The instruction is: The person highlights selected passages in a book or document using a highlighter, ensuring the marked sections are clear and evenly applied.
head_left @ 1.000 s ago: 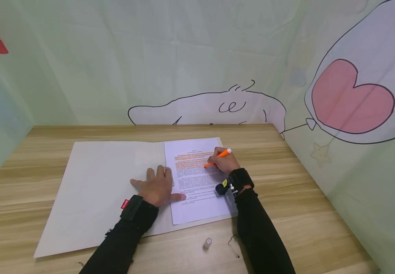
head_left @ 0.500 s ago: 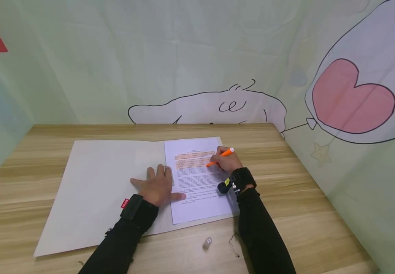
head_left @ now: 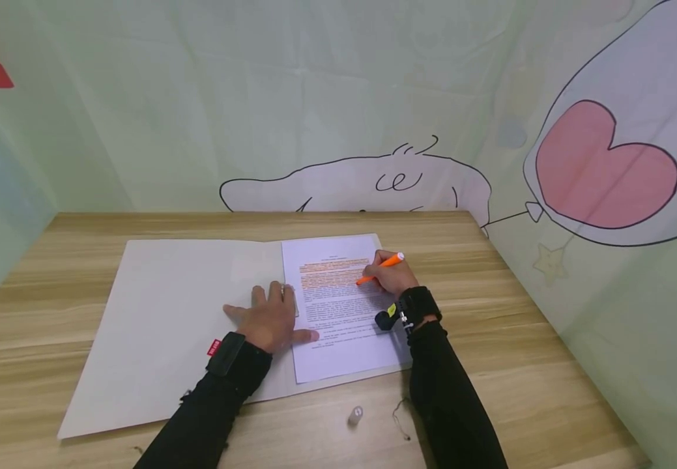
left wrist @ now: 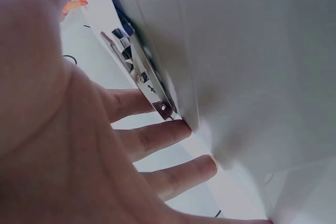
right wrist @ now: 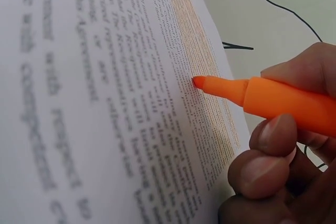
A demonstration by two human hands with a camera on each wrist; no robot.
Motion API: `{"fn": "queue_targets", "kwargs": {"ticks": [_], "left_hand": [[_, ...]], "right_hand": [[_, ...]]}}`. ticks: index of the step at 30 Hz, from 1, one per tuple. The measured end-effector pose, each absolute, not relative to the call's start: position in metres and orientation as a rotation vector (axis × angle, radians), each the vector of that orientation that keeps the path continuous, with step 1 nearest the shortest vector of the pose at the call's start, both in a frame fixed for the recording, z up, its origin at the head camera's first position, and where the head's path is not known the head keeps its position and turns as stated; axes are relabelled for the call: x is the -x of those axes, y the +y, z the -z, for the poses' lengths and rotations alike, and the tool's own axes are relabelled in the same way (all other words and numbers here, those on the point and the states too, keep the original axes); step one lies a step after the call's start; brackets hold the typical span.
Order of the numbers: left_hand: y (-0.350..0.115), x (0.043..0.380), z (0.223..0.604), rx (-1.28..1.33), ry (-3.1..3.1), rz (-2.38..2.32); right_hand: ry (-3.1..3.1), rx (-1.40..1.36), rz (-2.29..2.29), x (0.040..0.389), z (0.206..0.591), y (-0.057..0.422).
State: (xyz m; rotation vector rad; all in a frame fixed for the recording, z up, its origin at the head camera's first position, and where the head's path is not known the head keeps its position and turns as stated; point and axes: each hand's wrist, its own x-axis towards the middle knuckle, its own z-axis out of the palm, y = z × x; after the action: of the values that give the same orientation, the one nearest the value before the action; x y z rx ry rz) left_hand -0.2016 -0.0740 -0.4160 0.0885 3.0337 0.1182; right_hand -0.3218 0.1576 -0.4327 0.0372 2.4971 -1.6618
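Note:
A printed sheet (head_left: 338,355) lies on the right side of an opened white folder (head_left: 156,326). Orange highlighting covers the upper lines of its text. My right hand (head_left: 393,277) pinches an orange highlighter (head_left: 389,260) between thumb and fingers. In the right wrist view the highlighter (right wrist: 283,100) has its tip at the text, by the lower edge of the orange lines. My left hand (head_left: 270,322) rests with spread fingers across the folder's fold, its thumb over the sheet's left edge. In the left wrist view, its fingers (left wrist: 157,140) lie beside the folder's metal clip (left wrist: 142,77).
A small grey-white cap (head_left: 355,416) stands on the wooden table (head_left: 291,436) in front of the folder. To its right lies a thin cord (head_left: 398,420). A printed cloth backdrop (head_left: 256,104) rises behind the table and at both sides.
My right hand has shifted slightly to the right with the highlighter, its tip moving along a line of text. The left hand has stayed in place.

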Motion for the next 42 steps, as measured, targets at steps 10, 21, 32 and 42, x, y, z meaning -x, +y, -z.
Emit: {"fn": "queue_targets", "kwargs": {"ticks": [10, 21, 32, 42], "left_hand": [[-0.075, 0.202, 0.418, -0.086, 3.043, -0.110], [-0.075, 0.203, 0.418, -0.084, 3.036, -0.113], [-0.075, 0.203, 0.418, -0.085, 3.034, -0.116], [-0.075, 0.203, 0.417, -0.096, 3.037, -0.128]], "right_hand": [[2.486, -0.062, 1.693, 0.324, 0.435, 0.166], [2.477, -0.070, 1.686, 0.323, 0.432, 0.168], [2.468, -0.128, 1.694, 0.323, 0.430, 0.173], [2.471, -0.132, 1.706, 0.325, 0.432, 0.180]]}}
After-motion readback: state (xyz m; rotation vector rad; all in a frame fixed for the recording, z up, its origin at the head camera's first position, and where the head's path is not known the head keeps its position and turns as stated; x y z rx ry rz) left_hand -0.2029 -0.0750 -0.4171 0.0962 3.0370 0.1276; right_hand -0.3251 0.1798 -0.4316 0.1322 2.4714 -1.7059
